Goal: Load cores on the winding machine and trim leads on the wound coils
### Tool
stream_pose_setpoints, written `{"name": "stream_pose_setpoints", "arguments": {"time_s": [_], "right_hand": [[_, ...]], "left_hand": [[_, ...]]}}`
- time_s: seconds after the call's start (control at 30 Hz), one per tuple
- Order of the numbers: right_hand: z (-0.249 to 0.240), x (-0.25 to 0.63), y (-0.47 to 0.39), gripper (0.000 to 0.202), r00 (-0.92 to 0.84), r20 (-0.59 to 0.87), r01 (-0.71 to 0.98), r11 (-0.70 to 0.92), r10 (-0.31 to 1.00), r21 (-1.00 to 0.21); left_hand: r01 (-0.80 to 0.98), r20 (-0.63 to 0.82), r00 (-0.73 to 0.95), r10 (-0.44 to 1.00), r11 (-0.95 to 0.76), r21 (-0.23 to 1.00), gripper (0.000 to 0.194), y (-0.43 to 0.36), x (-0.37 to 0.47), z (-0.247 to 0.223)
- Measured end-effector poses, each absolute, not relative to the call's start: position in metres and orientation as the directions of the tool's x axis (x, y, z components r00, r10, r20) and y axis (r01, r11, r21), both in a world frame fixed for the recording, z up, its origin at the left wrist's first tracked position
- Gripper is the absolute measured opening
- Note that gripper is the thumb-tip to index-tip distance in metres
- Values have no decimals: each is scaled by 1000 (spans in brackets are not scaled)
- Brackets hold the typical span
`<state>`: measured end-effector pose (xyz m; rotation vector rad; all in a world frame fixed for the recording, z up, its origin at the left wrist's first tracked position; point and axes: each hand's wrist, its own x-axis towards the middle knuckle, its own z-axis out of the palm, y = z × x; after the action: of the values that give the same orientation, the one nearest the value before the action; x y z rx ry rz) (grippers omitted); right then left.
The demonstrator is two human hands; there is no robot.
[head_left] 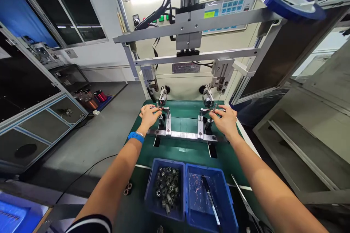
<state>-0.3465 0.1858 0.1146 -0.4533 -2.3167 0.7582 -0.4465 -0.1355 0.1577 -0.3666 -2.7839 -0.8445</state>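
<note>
My left hand (150, 115) is at the left end of a metal fixture bar (184, 135), its thumb and fingers pinched together beside a thin upright metal pin. Just behind those fingertips is the left machine spindle (163, 96). On the other side, my right hand (225, 118) makes a similar pinch at a matching small fitting, close to the right spindle (208, 97). What exactly lies between the fingertips of either hand is too small to make out. Two upright metal brackets, the left one (168, 124) and the right one (200, 127), stand between my hands.
On the green mat (169, 149), a blue bin (153, 189) holds small metal cores; another bin (210, 169) holds a marker pen (210, 200) and wire scraps. Scissors (246, 204) lie at right. A metal crossbar (218, 20) spans above; a blue tape roll (295, 11) hangs there.
</note>
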Motion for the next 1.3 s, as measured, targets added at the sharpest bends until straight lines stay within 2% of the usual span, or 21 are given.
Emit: {"name": "stream_pose_setpoints", "arguments": {"time_s": [0.17,0.27,0.33,0.4,0.43,0.5,0.53,0.6,0.7,0.93,1.0,1.07,1.13,1.2,1.3], "right_hand": [[142,-334,168,25,-744,443,146,769,500,-622],[158,-301,142,31,-758,478,77,789,444,-610],[164,-265,113,31,-801,516,-64,815,302,-575],[167,-225,79,18,-861,505,-258,805,60,-535],[167,-206,61,12,-875,479,-344,779,-64,-524],[166,-175,30,12,-881,382,-456,713,-278,-533],[164,-164,18,15,-886,285,-463,686,-365,-561],[161,-150,0,18,-885,128,-430,679,-448,-595],[155,-144,-13,17,-893,57,-393,712,-447,-582],[149,-140,-23,9,-914,84,-371,732,-397,-571],[148,-139,-19,13,-928,106,-343,714,-356,-610],[148,-139,-11,15,-952,138,-278,589,-272,-759],[145,-140,-2,20,-974,147,-203,373,-174,-905],[142,-142,6,36,-985,135,-157,220,-112,-963],[138,-143,13,53,-990,125,-134,161,-69,-978]], "left_hand": [[281,252,-952,174,821,496,29,-137,-424,181],[373,258,-925,280,803,465,40,-154,-381,194],[534,201,-842,500,724,437,32,-169,-339,195],[713,60,-633,772,550,435,18,-182,-295,188],[760,0,-533,846,479,439,18,-186,-276,182],[806,-60,-427,902,410,426,15,-190,-247,171],[818,-74,-407,910,400,414,11,-190,-239,165],[830,-83,-404,911,403,386,9,-189,-231,158],[838,-84,-416,906,417,352,15,-189,-233,154],[862,-98,-414,905,424,278,19,-196,-238,153],[871,-100,-409,907,421,254,20,-196,-237,152],[878,-98,-409,907,421,230,19,-195,-235,150],[884,-90,-410,907,420,206,17,-194,-234,149],[890,-76,-408,910,415,188,15,-192,-233,150],[907,-64,-381,923,386,171,15,-190,-233,151]]}}
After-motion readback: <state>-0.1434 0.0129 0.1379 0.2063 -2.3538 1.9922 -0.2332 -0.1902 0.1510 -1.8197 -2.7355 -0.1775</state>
